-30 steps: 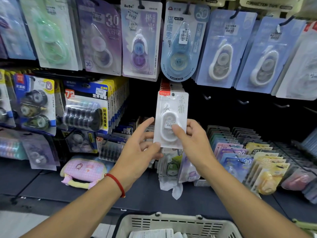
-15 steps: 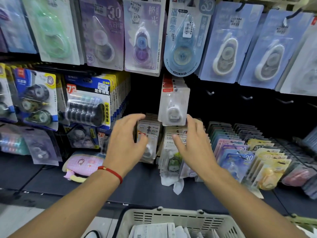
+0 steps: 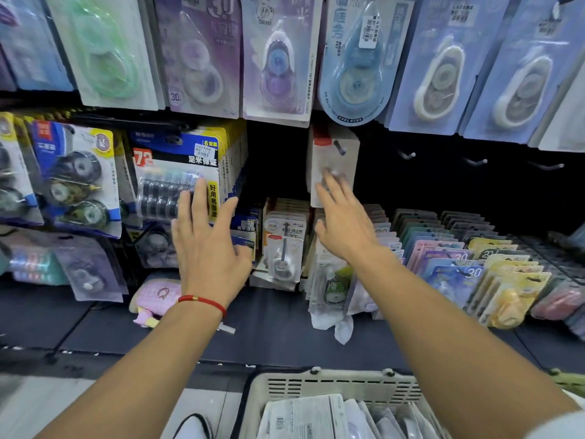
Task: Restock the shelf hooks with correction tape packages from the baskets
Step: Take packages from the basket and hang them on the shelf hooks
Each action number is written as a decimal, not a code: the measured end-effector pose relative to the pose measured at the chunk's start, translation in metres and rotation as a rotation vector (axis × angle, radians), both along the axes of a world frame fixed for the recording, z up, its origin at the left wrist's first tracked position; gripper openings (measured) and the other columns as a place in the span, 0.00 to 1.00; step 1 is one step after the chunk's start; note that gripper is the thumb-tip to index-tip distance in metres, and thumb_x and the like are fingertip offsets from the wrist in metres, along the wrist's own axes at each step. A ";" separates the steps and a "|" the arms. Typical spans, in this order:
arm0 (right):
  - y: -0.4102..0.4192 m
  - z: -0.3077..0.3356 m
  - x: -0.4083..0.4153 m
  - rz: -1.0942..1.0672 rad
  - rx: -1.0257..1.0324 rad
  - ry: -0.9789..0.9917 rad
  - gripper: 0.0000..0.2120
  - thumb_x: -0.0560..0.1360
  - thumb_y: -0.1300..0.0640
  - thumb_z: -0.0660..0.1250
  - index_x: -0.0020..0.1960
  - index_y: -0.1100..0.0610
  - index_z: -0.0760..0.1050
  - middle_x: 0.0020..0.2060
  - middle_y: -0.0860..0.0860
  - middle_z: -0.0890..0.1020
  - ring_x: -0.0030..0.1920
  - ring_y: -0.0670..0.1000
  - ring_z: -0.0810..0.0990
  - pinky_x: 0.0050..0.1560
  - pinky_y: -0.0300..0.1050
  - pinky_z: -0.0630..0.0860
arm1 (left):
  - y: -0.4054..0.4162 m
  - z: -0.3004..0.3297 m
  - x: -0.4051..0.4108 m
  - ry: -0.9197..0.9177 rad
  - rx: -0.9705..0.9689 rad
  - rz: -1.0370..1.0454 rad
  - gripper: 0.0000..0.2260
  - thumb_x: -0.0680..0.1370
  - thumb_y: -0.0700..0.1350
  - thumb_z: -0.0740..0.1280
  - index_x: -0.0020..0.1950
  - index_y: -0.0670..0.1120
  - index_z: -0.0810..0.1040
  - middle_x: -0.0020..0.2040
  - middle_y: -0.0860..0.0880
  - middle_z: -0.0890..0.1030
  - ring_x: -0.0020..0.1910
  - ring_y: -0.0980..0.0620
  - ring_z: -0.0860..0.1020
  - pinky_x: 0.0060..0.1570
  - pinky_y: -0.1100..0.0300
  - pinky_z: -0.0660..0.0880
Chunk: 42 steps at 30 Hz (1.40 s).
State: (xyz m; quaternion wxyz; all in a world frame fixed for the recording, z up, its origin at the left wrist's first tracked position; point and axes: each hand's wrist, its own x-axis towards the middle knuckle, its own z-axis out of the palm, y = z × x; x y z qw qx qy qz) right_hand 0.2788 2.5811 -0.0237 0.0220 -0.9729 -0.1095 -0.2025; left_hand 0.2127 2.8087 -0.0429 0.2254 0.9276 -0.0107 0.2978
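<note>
White carded correction tape package hangs on its hook; right hand, fingers spread, touches its lower edge, probably steadying it. Left hand beside, open, empty.

A red band circles the left wrist. The hanging pack is white with a red corner tab. The basket is cream, holding white packs with grey print. Above hang a pale green card, a purple card and a light blue teardrop card. The refill pack is blue and yellow with a red "72". A pink checked pouch lies on the dark grey shelf.
</note>
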 end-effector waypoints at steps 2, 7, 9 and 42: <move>-0.004 0.004 0.005 0.022 -0.027 0.003 0.36 0.80 0.58 0.65 0.84 0.57 0.54 0.85 0.51 0.46 0.84 0.55 0.46 0.78 0.54 0.66 | 0.001 0.000 -0.001 -0.002 0.008 -0.005 0.34 0.71 0.36 0.73 0.78 0.47 0.72 0.86 0.42 0.52 0.84 0.37 0.48 0.80 0.36 0.53; -0.009 0.010 -0.001 0.057 -0.074 0.013 0.33 0.79 0.58 0.66 0.82 0.54 0.59 0.85 0.51 0.47 0.84 0.55 0.49 0.71 0.58 0.71 | -0.003 0.004 -0.008 -0.012 0.082 0.004 0.33 0.71 0.38 0.72 0.77 0.47 0.73 0.85 0.40 0.54 0.84 0.35 0.50 0.79 0.35 0.53; -0.015 0.005 -0.015 0.079 -0.027 0.016 0.30 0.80 0.59 0.65 0.81 0.55 0.63 0.85 0.54 0.51 0.83 0.56 0.53 0.71 0.58 0.69 | -0.008 0.002 -0.013 -0.014 0.117 -0.080 0.31 0.72 0.38 0.73 0.76 0.46 0.74 0.84 0.40 0.58 0.83 0.35 0.53 0.80 0.37 0.55; -0.043 -0.280 -0.197 0.160 -0.001 0.472 0.19 0.79 0.67 0.66 0.66 0.51 0.79 0.58 0.52 0.84 0.63 0.56 0.77 0.62 0.51 0.72 | -0.054 -0.250 -0.168 0.708 0.140 -0.458 0.28 0.77 0.38 0.71 0.77 0.48 0.70 0.71 0.47 0.72 0.70 0.45 0.71 0.70 0.51 0.73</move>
